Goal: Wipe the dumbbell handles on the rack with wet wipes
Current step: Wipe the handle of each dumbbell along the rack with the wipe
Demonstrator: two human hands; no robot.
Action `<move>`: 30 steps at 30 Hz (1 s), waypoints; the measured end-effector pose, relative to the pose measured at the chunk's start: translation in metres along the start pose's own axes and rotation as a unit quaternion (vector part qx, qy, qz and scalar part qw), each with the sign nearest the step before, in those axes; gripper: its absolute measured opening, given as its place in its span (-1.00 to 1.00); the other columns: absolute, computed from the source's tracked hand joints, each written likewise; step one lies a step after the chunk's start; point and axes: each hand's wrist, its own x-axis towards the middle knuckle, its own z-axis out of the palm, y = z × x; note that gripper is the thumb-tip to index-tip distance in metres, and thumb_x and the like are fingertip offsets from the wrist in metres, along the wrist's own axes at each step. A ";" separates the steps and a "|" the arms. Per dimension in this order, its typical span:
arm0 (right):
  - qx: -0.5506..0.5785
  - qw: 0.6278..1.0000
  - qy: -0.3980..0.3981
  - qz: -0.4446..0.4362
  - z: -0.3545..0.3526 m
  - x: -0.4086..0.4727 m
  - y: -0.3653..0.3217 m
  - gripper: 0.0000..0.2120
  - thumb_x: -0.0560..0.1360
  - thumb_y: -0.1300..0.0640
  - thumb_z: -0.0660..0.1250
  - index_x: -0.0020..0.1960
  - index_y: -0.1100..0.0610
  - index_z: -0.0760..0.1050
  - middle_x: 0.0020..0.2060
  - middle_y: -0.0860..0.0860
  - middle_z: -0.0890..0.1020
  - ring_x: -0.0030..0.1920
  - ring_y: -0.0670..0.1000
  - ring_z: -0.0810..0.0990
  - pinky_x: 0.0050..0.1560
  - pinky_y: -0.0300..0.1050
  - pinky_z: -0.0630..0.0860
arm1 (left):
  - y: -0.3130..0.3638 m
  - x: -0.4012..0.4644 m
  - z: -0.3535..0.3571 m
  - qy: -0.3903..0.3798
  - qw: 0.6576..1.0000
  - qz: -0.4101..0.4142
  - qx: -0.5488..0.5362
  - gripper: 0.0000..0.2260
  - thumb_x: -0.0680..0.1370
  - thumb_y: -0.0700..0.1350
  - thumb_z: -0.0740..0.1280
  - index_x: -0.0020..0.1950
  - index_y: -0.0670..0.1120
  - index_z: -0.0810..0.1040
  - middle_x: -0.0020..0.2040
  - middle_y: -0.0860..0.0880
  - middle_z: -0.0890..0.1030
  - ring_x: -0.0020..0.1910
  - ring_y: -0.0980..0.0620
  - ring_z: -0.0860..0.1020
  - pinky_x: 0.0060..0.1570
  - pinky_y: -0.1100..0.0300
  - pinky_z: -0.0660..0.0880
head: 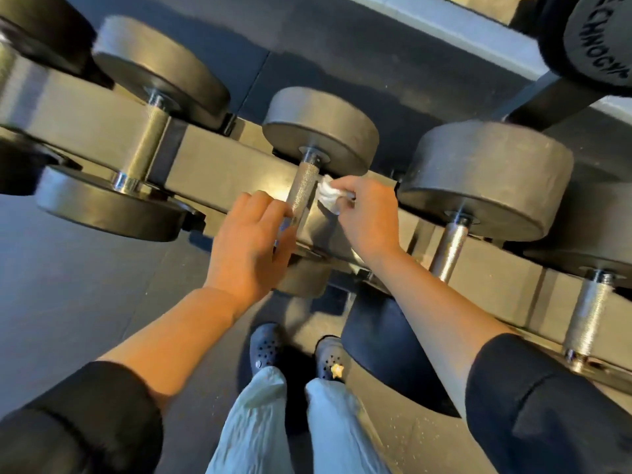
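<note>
Dumbbell handle [301, 186] between left hand [251, 241] and wipe-pinching right hand [367, 217].

White wipe [329, 195], silver knurled handle [302, 187], black dumbbell heads [321, 126].
</note>
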 end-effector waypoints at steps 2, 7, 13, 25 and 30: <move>-0.008 1.000 0.016 0.004 0.007 0.005 0.001 -0.72 0.49 0.29 0.29 0.17 0.10 0.59 0.06 0.03 0.65 0.11 0.02 0.56 0.11 -0.06 0.50 | 0.000 0.001 0.003 -0.001 1.000 -0.008 -0.009 -0.82 0.51 -0.10 0.23 -0.02 -0.18 0.54 -0.10 -0.13 0.51 -0.13 -0.09 0.42 -0.20 0.11 0.38; 0.036 0.999 0.034 0.022 0.015 0.015 -0.002 -0.75 0.50 0.28 0.32 0.16 0.12 0.58 0.04 -0.02 0.64 0.03 -0.18 0.52 -0.09 -0.52 0.37 | -0.003 -0.002 0.006 -0.005 0.999 -0.037 -0.014 -0.82 0.49 -0.07 0.26 0.00 -0.14 0.54 -0.09 -0.08 0.50 -0.13 -0.01 0.40 -0.17 0.23 0.27; 0.121 0.992 0.032 0.024 0.024 0.010 -0.010 -0.82 0.42 0.33 0.40 -0.02 0.14 0.58 -0.14 -0.12 0.57 -0.18 -0.35 0.46 -0.11 -0.59 0.34 | -0.003 0.001 0.003 -0.027 0.998 -0.058 -0.023 -0.71 0.47 0.03 0.19 0.01 -0.12 0.55 -0.09 -0.06 0.49 -0.13 0.06 0.35 -0.20 0.23 0.26; 0.121 0.988 -0.095 0.033 0.013 -0.018 -0.011 -0.84 0.38 0.36 0.39 -0.10 0.17 0.63 -0.24 -0.16 0.57 -0.23 -0.34 0.50 -0.16 -0.55 0.37 | -0.003 0.000 0.003 -0.017 0.998 -0.056 -0.020 -0.71 0.53 0.04 0.17 -0.02 -0.13 0.57 -0.12 -0.09 0.48 -0.14 0.01 0.37 -0.23 0.23 0.28; 0.095 0.987 0.130 0.006 0.012 0.009 -0.020 -0.81 0.40 0.34 0.35 -0.01 0.16 0.59 -0.12 -0.04 0.62 -0.14 -0.24 0.48 -0.13 -0.52 0.36 | -0.003 0.002 0.004 0.000 0.998 -0.066 -0.025 -0.76 0.51 0.00 0.20 -0.08 -0.14 0.57 -0.16 -0.07 0.48 -0.16 0.08 0.31 -0.24 0.28 0.23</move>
